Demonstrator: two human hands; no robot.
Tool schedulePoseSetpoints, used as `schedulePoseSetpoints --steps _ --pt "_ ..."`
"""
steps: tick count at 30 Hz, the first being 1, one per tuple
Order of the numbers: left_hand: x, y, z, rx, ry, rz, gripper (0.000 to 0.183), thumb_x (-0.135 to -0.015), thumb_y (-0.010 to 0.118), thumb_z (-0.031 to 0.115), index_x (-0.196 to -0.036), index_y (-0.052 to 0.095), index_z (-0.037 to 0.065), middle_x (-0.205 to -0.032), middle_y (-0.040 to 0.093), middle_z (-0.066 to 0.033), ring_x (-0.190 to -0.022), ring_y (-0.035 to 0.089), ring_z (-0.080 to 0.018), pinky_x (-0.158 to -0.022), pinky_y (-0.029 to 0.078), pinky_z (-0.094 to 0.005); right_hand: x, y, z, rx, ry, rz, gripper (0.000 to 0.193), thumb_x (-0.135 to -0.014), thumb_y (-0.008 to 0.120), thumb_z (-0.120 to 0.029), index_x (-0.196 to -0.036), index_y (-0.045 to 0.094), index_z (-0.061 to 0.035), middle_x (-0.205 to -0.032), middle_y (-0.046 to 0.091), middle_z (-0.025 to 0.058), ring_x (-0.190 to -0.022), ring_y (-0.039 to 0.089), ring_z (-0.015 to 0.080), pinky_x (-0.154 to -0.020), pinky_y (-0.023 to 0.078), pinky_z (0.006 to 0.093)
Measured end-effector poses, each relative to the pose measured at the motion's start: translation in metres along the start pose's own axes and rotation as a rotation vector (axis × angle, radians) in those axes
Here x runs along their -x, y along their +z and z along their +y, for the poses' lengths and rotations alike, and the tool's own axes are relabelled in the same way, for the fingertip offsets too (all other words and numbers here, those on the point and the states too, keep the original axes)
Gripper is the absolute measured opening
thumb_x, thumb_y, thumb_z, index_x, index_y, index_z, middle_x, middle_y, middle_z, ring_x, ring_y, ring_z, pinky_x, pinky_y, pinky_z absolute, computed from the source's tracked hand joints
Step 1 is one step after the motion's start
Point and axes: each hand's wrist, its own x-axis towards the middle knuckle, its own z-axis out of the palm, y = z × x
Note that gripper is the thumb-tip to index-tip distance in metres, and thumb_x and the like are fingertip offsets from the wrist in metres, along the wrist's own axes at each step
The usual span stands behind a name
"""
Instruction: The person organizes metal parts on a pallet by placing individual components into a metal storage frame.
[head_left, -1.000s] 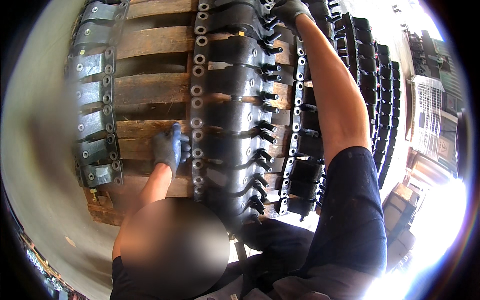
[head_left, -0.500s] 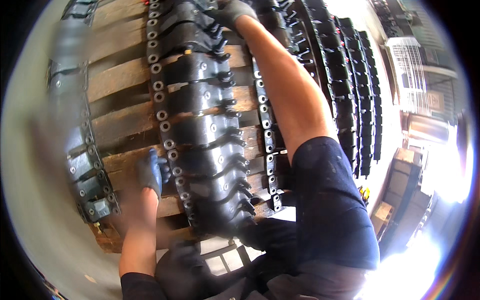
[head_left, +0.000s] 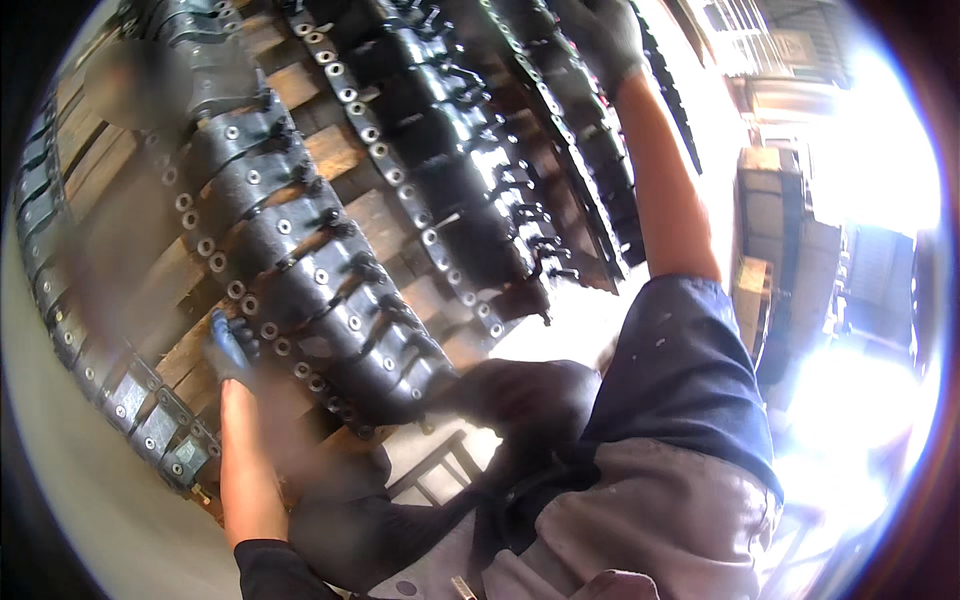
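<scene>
My left hand (head_left: pixel 232 348), in a blue and grey glove, hovers or rests beside the edge of a steel track (head_left: pixel 320 275); contact is hard to tell. Its fingers look loosely apart, with nothing visible in them. The track is a row of black curved plates with ringed link holes along its left edge and pins along its right. My right arm stretches far forward to the right. My grey-gloved right hand (head_left: pixel 608 42) is over a farther black track (head_left: pixel 570 90) near the top edge; its fingers blend into the dark parts, so its grip is hidden.
Wooden pallet boards (head_left: pixel 375 225) lie under the tracks. Another track section (head_left: pixel 130 385) curves along the left. A middle track (head_left: pixel 450 130) has many pins sticking out. Stacked crates (head_left: pixel 770 225) stand at the right, near strong glare. A blurred smear covers part of the left side.
My view has swung, so the tracks now slant and sit farther left. My right hand has gone from the middle track to one farther right. My left hand stays beside the same track.
</scene>
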Motion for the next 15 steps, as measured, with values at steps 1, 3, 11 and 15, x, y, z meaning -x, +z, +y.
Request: schedulePoseSetpoints --steps 1,3,11,15 --pt "0.0 0.006 -0.001 0.005 0.011 -0.02 0.051 -0.102 0.056 0.054 -0.086 0.068 0.007 -0.064 0.058 -0.0014 -0.047 0.05 -0.0157 -0.043 0.04 -0.0291 0.026 -0.025 0.031 0.022 0.021 0.036 0.037 -0.09 0.073 -0.032 -0.117 0.076 -0.0064 -0.107 0.077 0.0118 -0.092 0.072 0.0207 -0.084 0.056 0.0327" --pt "0.003 0.017 -0.001 0.019 0.044 -0.045 0.05 -0.101 0.056 0.054 -0.086 0.068 0.007 -0.064 0.057 -0.0006 -0.047 0.049 -0.0152 -0.044 0.04 -0.0284 0.08 -0.073 0.092 0.053 0.064 0.104 0.036 -0.092 0.072 -0.029 -0.116 0.076 -0.002 -0.11 0.076 0.0104 -0.092 0.071 0.0179 -0.083 0.055 0.0299" --pt "-0.007 -0.001 -0.002 0.176 -0.031 -0.355 0.041 -0.103 0.056 0.051 -0.098 0.071 0.013 -0.074 0.071 0.0015 -0.059 0.064 -0.0124 -0.053 0.051 -0.027 0.335 -0.111 0.234 0.434 0.619 -0.049 0.061 -0.085 0.079 -0.042 -0.132 0.064 -0.0066 -0.112 0.076 0.0147 -0.104 0.073 0.0287 -0.095 0.055 0.0386" --pt "0.032 -0.06 0.011 0.228 0.131 -0.428 0.037 -0.105 0.055 0.046 -0.106 0.073 0.014 -0.083 0.075 0.0006 -0.069 0.07 -0.0135 -0.065 0.058 -0.0299 0.361 -0.074 0.238 0.314 0.689 -0.251 0.088 -0.079 0.086 -0.038 -0.15 0.046 -0.0044 -0.121 0.073 0.0152 -0.089 0.073 0.0202 -0.083 0.058 0.0336"
